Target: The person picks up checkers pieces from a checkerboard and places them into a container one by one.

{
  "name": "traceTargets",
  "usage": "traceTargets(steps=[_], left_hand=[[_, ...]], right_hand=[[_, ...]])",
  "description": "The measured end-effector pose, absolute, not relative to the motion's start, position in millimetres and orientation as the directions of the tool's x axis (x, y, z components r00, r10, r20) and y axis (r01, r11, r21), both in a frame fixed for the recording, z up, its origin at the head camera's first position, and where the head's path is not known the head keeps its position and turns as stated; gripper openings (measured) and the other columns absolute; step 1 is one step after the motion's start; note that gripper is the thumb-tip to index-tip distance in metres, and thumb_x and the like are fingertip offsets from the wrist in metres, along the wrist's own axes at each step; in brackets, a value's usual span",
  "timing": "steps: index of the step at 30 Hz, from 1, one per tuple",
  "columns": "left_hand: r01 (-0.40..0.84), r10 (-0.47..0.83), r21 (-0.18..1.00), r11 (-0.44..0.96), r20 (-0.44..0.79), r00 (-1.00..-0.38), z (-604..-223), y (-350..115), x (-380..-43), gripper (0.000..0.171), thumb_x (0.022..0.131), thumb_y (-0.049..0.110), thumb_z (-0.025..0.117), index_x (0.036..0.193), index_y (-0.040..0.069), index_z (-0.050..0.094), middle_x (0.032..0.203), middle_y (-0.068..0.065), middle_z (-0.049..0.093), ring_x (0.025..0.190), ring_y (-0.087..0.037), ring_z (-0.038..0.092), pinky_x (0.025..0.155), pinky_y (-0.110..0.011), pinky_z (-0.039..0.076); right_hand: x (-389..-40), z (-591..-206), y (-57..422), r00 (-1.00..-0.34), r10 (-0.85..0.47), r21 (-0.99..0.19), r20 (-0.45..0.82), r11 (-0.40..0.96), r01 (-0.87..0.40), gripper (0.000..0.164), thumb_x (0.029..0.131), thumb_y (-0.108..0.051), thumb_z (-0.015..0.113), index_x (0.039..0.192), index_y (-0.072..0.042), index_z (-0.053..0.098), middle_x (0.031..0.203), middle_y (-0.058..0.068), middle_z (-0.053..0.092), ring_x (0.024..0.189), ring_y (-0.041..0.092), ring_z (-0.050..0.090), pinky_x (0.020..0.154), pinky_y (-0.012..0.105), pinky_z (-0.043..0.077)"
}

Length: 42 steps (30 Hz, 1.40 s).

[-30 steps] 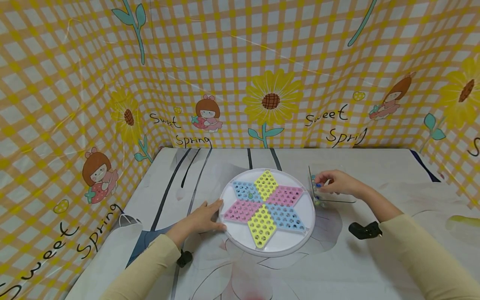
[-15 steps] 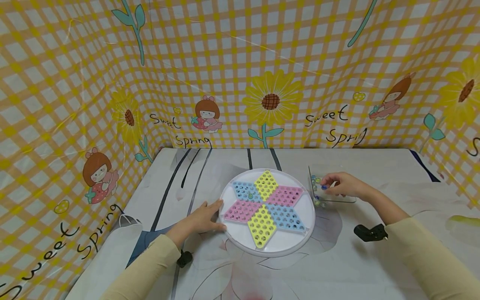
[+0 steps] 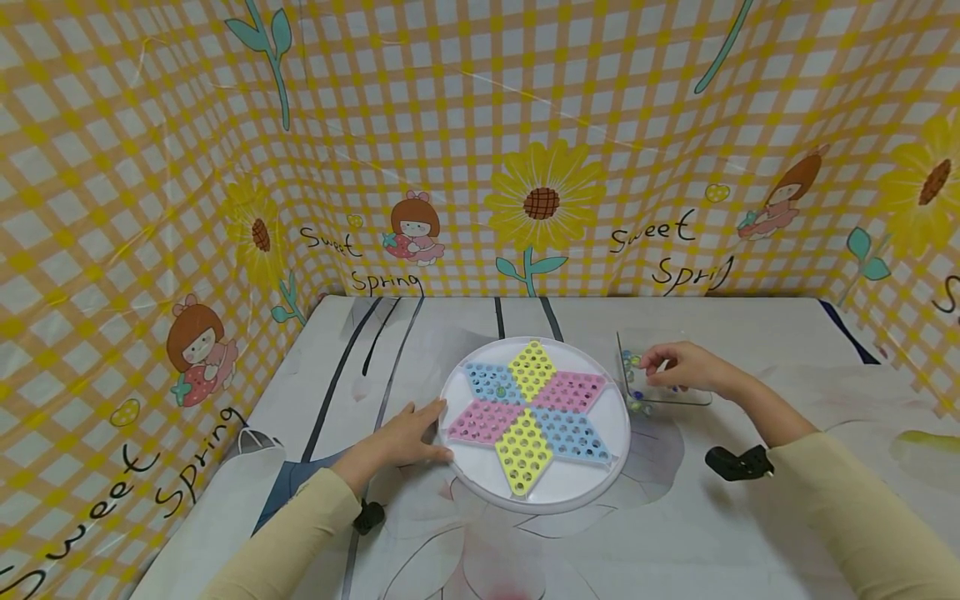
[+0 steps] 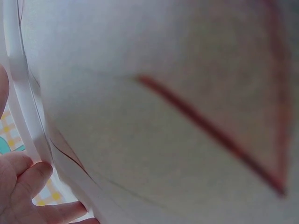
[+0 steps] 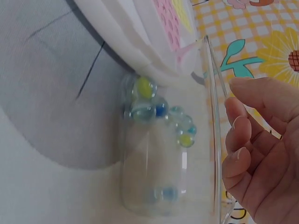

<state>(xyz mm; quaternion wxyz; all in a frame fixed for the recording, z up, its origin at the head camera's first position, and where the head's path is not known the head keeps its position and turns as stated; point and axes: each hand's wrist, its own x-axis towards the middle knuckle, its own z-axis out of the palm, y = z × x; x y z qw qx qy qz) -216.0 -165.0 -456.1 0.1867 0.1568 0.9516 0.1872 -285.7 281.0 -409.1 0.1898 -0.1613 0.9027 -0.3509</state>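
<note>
My left hand [image 3: 405, 433] rests with spread fingers against the left rim of a round white Chinese checkers board [image 3: 480, 487]. A single greenish marble [image 3: 501, 392] sits in the board's upper-left blue section. My right hand [image 3: 686, 367] hovers over a clear plastic box [image 3: 693, 403] at the board's right, fingers loosely curled; no marble shows between them. Several glass marbles [image 5: 184, 126] cluster at one end of the box in the right wrist view, with blurred blue marbles [image 5: 163, 193] at the other. The left wrist view catches the left fingers [image 4: 35, 179] beside the board's edge.
A pale, flower-printed cloth [image 3: 465, 550] covers the table. Checked yellow fabric [image 3: 465, 108] hangs behind and at the sides. A black wrist camera [image 3: 367, 517] sits under the left wrist, another black camera [image 3: 738, 463] under the right.
The blue marble seen at my right fingertips half a second ago no longer shows there. My right hand first shifted right over the box, then stayed nearly still. My left hand has not moved.
</note>
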Motion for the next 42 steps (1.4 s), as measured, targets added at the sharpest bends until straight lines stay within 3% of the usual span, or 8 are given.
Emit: traceTargets(steps=[11, 26, 42], left_hand=[[0.231, 0.369, 0.415, 0.880, -0.290, -0.883, -457, -165, -217, 0.090, 0.077, 0.052, 0.066, 0.146, 0.015, 0.023, 0.151, -0.005, 0.022, 0.135, -0.046, 0.013, 0.105, -0.060, 0.021], [0.248, 0.382, 0.411, 0.877, -0.284, -0.880, -456, -165, -217, 0.090, 0.077, 0.053, 0.065, 0.146, 0.014, 0.023, 0.151, -0.004, 0.021, 0.134, -0.048, 0.014, 0.106, -0.059, 0.020], [0.258, 0.393, 0.419, 0.871, -0.279, -0.876, -455, -165, -216, 0.091, 0.076, 0.052, 0.066, 0.146, 0.011, 0.024, 0.151, -0.007, 0.023, 0.133, -0.049, 0.015, 0.106, -0.058, 0.021]], right_hand=[[-291, -407, 250, -0.857, -0.484, -0.716, -0.179, 0.662, -0.224, 0.026, 0.086, -0.014, 0.062, 0.106, 0.001, 0.056, 0.090, 0.007, 0.055, 0.071, 0.017, 0.046, 0.054, 0.026, 0.042], [-302, -409, 183, -0.805, -0.576, -0.755, -0.146, 0.590, -0.286, 0.022, 0.082, -0.008, 0.062, 0.102, 0.003, 0.059, 0.089, 0.007, 0.058, 0.076, 0.017, 0.050, 0.066, 0.026, 0.044], [-304, -422, 130, -0.746, -0.660, -0.778, -0.090, 0.515, -0.361, 0.023, 0.081, -0.006, 0.066, 0.100, 0.004, 0.060, 0.085, 0.006, 0.060, 0.077, 0.017, 0.054, 0.069, 0.026, 0.046]])
